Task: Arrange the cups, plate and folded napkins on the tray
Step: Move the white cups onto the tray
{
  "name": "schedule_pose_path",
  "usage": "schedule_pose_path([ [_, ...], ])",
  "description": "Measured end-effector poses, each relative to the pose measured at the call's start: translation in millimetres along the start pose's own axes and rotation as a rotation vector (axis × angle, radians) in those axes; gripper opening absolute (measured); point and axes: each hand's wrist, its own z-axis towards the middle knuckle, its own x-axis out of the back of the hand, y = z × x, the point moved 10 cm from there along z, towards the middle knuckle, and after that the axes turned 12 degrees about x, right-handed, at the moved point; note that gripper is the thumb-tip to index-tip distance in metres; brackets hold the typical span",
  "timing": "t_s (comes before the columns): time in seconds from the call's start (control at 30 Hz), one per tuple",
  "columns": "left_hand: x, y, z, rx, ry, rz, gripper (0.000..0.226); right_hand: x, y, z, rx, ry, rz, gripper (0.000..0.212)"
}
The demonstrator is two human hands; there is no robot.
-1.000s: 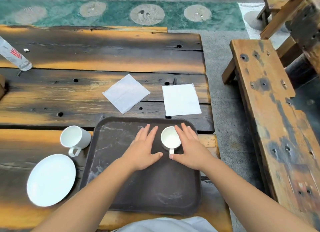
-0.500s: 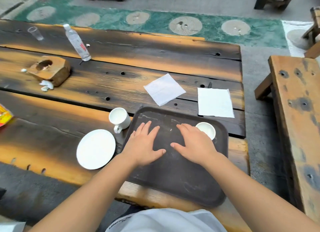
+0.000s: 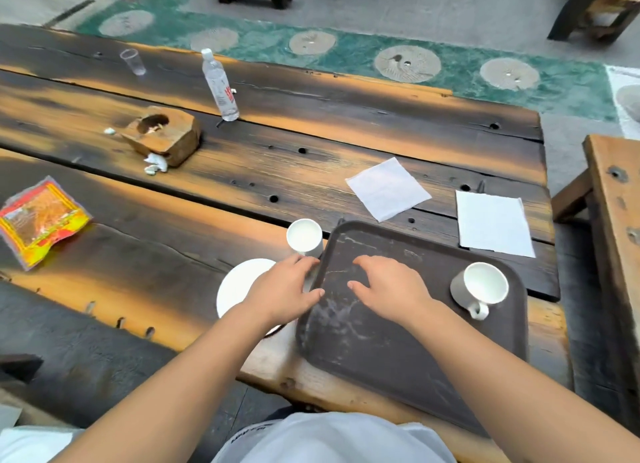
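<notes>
A dark brown tray (image 3: 398,352) lies at the table's near edge. One white cup (image 3: 479,288) stands on its far right part, handle toward me. A second white cup (image 3: 304,237) stands on the table just left of the tray's far left corner. A white plate (image 3: 239,282) lies on the table below that cup, half hidden by my left hand (image 3: 282,291), which hovers open over the plate and the tray's left rim, fingertips close to the cup. My right hand (image 3: 388,288) is open over the tray's left half. Two white napkins (image 3: 388,187) (image 3: 493,223) lie flat beyond the tray.
On the wooden table farther left are a plastic water bottle (image 3: 220,85), a clear plastic cup (image 3: 133,61), a hollowed wooden block (image 3: 162,135) with paper scraps, and an orange snack packet (image 3: 38,220). A wooden bench (image 3: 616,227) runs along the right.
Both hands left the cup on the tray and moved left. My left hand now reaches past the tray's left rim over the plate. The view swung left.
</notes>
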Motion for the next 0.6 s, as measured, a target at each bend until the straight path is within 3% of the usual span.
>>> schedule_pose_path([
  [0.2, 12, -43, 32, -0.03, -0.038, -0.016, 0.054, -23, -23, 43, -0.059, -0.054, -0.02, 0.042],
  [0.6, 6, -80, 117, -0.052, -0.175, -0.046, 0.066, -51, -14, 110, -0.194, -0.149, 0.036, 0.048],
])
